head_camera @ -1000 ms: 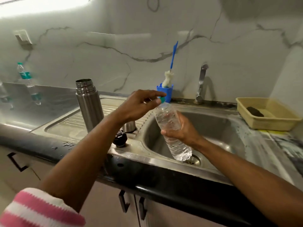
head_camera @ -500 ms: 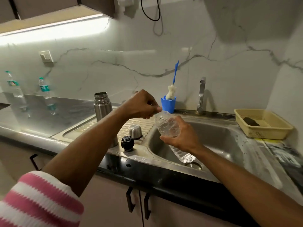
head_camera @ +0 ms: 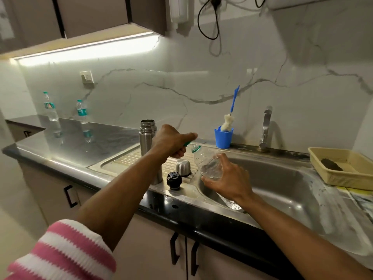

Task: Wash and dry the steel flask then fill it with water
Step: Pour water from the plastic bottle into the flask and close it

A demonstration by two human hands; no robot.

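Note:
The open steel flask (head_camera: 147, 136) stands upright on the sink's drainboard (head_camera: 121, 161), partly hidden behind my left forearm. Its steel cup lid (head_camera: 182, 167) and black stopper (head_camera: 174, 179) lie on the drainboard beside it. My right hand (head_camera: 226, 178) grips a clear plastic water bottle (head_camera: 203, 160), tilted with its open mouth toward the flask, over the sink's left edge. My left hand (head_camera: 171, 142) pinches the bottle's green cap (head_camera: 187, 143) just left of the bottle mouth.
A blue cup (head_camera: 223, 138) with a bottle brush stands behind the sink basin (head_camera: 282, 190), near the tap (head_camera: 266, 128). A yellow tray (head_camera: 343, 168) with a dark scrubber sits at the right. Two water bottles (head_camera: 81, 112) stand far left on the counter.
The green cap has come off the bottle mouth in my left hand. The camera has tilted up, so the scene sits lower in view. The bottle stays tilted in my right hand.

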